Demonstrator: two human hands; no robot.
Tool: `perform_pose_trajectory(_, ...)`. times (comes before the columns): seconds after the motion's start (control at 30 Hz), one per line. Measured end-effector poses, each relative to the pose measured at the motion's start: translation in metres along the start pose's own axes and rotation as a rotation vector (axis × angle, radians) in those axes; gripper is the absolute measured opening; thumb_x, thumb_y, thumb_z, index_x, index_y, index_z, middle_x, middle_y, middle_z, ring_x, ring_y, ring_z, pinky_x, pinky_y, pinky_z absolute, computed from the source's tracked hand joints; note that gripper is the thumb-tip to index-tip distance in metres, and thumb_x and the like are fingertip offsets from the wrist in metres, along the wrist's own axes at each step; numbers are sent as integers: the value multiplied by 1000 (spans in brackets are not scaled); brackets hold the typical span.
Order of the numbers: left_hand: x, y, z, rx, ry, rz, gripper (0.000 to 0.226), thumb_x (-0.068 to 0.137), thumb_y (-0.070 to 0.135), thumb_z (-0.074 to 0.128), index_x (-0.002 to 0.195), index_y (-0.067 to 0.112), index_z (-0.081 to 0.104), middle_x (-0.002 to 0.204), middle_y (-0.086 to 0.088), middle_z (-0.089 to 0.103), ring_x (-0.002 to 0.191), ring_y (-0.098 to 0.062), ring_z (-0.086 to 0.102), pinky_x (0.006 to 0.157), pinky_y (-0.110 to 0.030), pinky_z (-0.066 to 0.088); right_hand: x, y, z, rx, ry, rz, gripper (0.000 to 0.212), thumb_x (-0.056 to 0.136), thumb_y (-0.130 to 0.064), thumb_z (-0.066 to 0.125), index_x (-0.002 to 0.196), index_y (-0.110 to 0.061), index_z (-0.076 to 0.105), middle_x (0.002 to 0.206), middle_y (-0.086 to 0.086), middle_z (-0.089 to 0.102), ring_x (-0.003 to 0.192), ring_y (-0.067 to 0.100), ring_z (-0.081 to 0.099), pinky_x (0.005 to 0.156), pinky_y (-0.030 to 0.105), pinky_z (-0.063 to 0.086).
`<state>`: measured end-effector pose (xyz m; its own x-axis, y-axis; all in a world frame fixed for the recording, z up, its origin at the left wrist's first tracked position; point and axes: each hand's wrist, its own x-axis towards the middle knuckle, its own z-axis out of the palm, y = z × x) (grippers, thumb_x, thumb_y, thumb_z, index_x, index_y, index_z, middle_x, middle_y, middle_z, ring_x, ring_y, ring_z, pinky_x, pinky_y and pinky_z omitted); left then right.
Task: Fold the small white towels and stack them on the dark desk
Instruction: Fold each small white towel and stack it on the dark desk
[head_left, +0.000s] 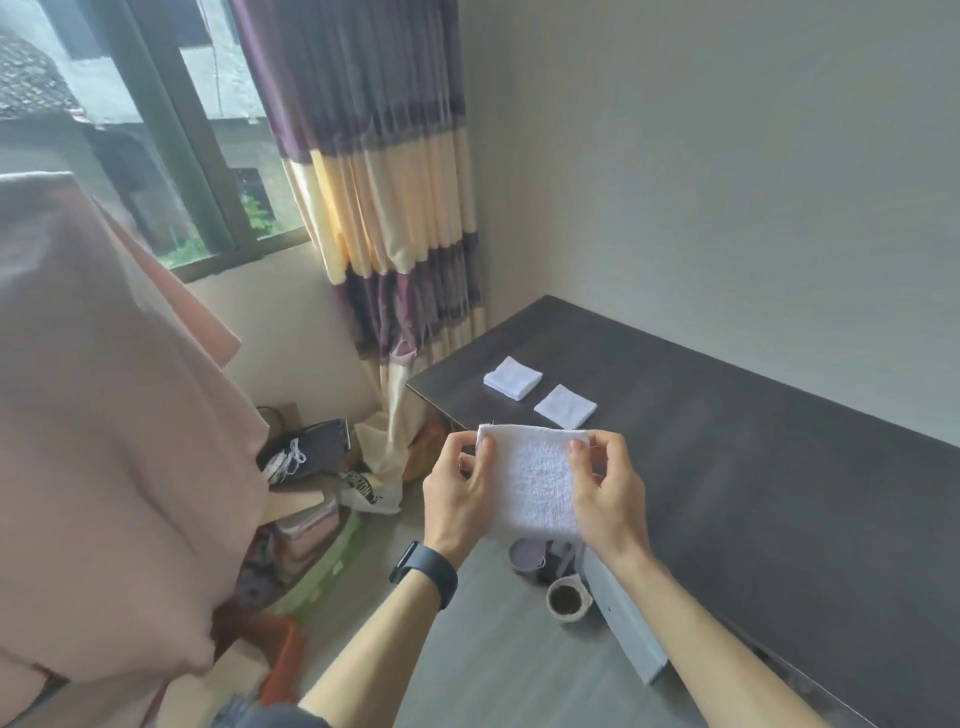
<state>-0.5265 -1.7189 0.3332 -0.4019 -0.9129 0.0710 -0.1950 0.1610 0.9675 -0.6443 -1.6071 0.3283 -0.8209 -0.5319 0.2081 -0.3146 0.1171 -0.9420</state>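
Note:
I hold a small white towel (532, 480) up in the air in front of the near-left corner of the dark desk (753, 467). My left hand (457, 493) pinches its top left corner and my right hand (608, 493) pinches its top right corner. The towel hangs flat between the two hands. Two folded white towels lie on the desk near its far left end: a thicker folded towel (512, 378) and a flatter folded towel (565, 406) beside it, slightly apart.
A pink cloth (104, 415) fills the left of the view. Clutter of bags and boxes (311, 467) lies on the floor under the window. A purple lid (527, 555) and a small pot (569, 603) stand on the floor by the desk's side.

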Motion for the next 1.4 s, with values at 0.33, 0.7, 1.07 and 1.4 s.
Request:
perform_pose_trajectory(0.33,195,-44,86,97,-284,-43,24,94,51,56,88,28,63,68,8,58,59,-2,46,54,-15,39,151,69,62,-22,168,221,7,100,-35,51,99,-28,53,95,-13,63,81,-4,56,66,7,42)
perform_pose_trajectory(0.7,354,-123,210,249,-497,-237,26,93,62,48,89,38,58,84,13,65,77,-6,62,68,-20,51,297,191,111,-100,249,522,10,101,-39,46,102,-29,50,95,-15,61,83,-1,57,64,14,40)
perform_pose_trajectory(1.07,455,-208,304,414,-727,-291,26,99,54,43,102,33,57,94,10,65,83,-7,61,65,-21,46,376,300,151,-213,273,802,15,102,-41,39,106,-28,47,92,-14,61,82,8,59,65,30,47)
perform_pose_trajectory(1.4,503,-255,354,630,-903,-277,28,104,49,32,108,27,49,93,14,61,81,-7,59,62,-28,45,410,355,174,-339,299,949,18,103,-41,35,102,-25,44,91,-10,63,81,11,60,66,36,51)
